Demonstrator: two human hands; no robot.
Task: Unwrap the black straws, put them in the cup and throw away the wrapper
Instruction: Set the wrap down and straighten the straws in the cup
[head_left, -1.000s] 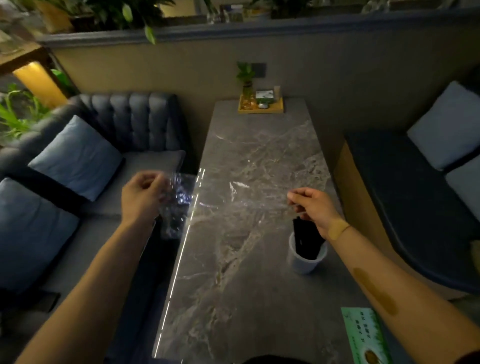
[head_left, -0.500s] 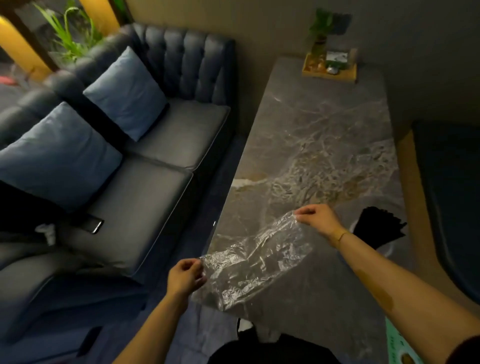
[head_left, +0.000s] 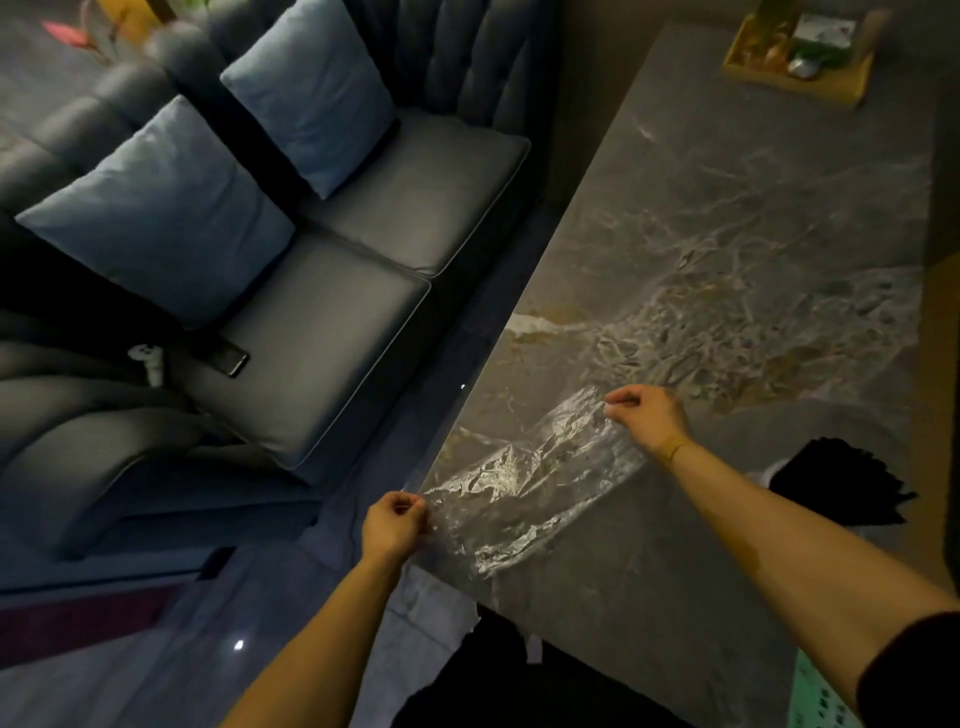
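— How will the wrapper (head_left: 524, 488) handle?
— It looks light, thin and crinkly. The left hand (head_left: 392, 527) and right hand (head_left: 647, 418) each pinch one end, over the near table (head_left: 727, 234) edge.
— How many things?
— One wrapper, one cup (head_left: 768, 475) at right, holding a bunch of black straws (head_left: 836, 480), too many to count.

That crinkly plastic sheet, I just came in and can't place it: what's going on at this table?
A person is holding an empty clear wrapper stretched between both hands: the left hand pinches one end at the edge of the marble table, the right hand pinches the other end over the tabletop. The black straws already stand in a white cup by the right forearm. The wrapper has not been thrown away yet; no bin is in view.
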